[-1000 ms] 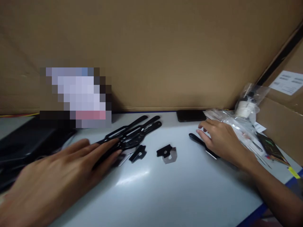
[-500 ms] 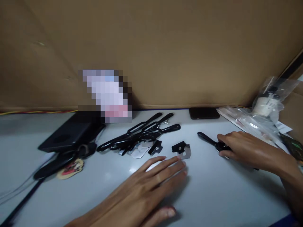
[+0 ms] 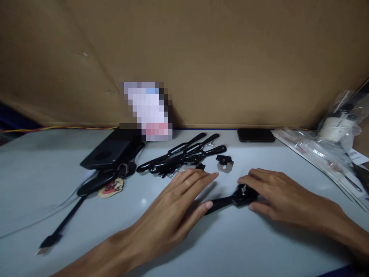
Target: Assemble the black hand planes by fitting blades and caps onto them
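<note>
My right hand [image 3: 276, 196] is closed around the middle and right part of a black spokeshave [image 3: 221, 203] at the front of the table. A small silvery screw shows on the spokeshave's middle; its right handle is hidden under my hand. My left hand [image 3: 178, 207] is open, fingers stretched out, over the tip of the left handle. Whether it touches the handle I cannot tell. Behind the hands lies a steel blade [image 3: 226, 167] with a black cap [image 3: 223, 159] on it. More black spokeshave bodies [image 3: 184, 154] lie piled beyond my left hand, with blades partly hidden beneath.
A black box-shaped device [image 3: 106, 152] stands at the left, with a cable [image 3: 65, 219] and a wooden tag [image 3: 112, 188] beside it. A black phone [image 3: 256, 135] lies at the back. Plastic-wrapped items [image 3: 319, 154] lie at the right, below a bagged white container [image 3: 336, 129]. Cardboard [image 3: 201, 57] walls the back.
My right hand has brought the spokeshave left and nearer to me. My left hand has drawn closer to its handle. The view has shifted somewhat to the left.
</note>
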`<state>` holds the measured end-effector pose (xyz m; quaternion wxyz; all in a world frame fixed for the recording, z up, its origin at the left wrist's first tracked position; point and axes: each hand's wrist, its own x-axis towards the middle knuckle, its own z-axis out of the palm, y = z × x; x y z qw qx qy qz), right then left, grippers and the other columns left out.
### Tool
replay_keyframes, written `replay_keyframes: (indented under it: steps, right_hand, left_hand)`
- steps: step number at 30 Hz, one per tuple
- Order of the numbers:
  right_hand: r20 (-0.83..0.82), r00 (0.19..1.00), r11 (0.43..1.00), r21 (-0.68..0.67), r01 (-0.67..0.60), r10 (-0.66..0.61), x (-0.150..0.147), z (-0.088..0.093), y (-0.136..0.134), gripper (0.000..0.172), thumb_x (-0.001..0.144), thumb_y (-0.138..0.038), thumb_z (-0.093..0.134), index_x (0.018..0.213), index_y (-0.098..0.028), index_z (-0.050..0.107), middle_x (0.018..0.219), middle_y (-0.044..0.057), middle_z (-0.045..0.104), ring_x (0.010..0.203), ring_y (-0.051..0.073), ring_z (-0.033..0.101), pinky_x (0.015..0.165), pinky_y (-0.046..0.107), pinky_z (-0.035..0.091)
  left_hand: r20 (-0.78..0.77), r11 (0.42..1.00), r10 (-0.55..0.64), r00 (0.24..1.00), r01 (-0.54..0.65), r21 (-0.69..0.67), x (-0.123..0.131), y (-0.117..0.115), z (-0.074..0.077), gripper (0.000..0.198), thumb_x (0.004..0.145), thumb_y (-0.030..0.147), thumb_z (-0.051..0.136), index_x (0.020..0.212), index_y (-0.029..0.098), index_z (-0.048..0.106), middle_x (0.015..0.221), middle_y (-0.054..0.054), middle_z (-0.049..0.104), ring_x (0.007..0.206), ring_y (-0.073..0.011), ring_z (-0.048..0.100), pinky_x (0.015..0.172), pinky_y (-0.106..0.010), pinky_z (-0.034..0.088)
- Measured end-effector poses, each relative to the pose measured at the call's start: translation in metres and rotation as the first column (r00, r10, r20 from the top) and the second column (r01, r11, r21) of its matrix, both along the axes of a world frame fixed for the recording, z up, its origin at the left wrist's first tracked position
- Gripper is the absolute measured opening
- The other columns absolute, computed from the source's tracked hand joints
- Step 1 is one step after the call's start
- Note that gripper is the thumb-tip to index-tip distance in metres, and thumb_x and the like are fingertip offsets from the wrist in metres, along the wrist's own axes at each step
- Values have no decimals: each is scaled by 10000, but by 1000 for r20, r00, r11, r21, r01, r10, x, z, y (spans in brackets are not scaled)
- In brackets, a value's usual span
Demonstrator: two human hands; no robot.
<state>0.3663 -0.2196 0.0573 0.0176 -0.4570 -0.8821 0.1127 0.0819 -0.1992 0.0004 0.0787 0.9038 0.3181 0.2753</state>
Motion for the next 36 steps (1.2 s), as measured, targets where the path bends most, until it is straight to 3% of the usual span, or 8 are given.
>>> replay_keyframes:
  steps: [6, 11, 13, 16, 32, 36]
  right_hand:
    - [-211, 977, 999, 48, -22, 32, -19, -13, 2, 250, 961, -206, 647, 1208, -190, 616, 1134, 102, 660, 1024, 264, 619, 877, 420, 509]
    - [-386, 923, 991, 126, 55, -2, -26, -33, -1, 59, 1008, -222, 570, 1051, -185, 587, 953, 62, 651, 861, 214, 587, 759, 365, 480]
    - [-416, 909, 985, 163, 62, 12, -31, -39, -3, 126, 996, -281, 607, 940, -190, 539, 874, 42, 619, 792, 198, 555, 704, 344, 449]
    - [-413, 909, 974, 223, 43, 54, -38, -44, -5, 218, 988, -317, 613, 855, -205, 481, 817, 25, 575, 741, 183, 507, 656, 325, 400]
    - [-228, 972, 967, 256, 10, 51, -46, -46, -5, 124, 936, -210, 473, 814, -199, 490, 776, 45, 548, 700, 189, 449, 631, 331, 358]
    - [-225, 969, 954, 299, -32, 103, -46, -47, -5, 147, 938, -154, 435, 813, -193, 502, 780, 51, 551, 704, 191, 441, 642, 339, 377]
  left_hand:
    - [-109, 1000, -18, 994, 17, -7, -2, -8, -2, 390, 1056, 332, 491, 1422, 213, 560, 1046, -80, 661, 900, -233, 639, 807, -389, 566]
    - [-170, 996, -89, 982, 89, -9, -3, -6, 2, 302, 1068, 301, 471, 1295, 168, 619, 896, -53, 696, 765, -209, 657, 687, -340, 539]
    - [-179, 993, -121, 976, 119, -22, -4, -6, 4, 319, 1075, 332, 470, 1312, 166, 602, 848, -35, 702, 723, -200, 660, 667, -332, 531]
    - [-187, 989, -147, 971, 144, -28, -5, -8, 6, 352, 1096, 389, 424, 1313, 163, 584, 804, -19, 700, 661, -188, 654, 643, -332, 526]
    - [-196, 976, -215, 957, 215, -22, -2, -10, 10, 391, 1111, 313, 363, 1387, 120, 561, 749, -19, 667, 627, -185, 641, 609, -327, 521]
    - [-214, 975, -218, 952, 221, -12, -2, -9, 11, 391, 1113, 291, 340, 1372, 103, 565, 743, -22, 666, 619, -190, 645, 591, -330, 520]
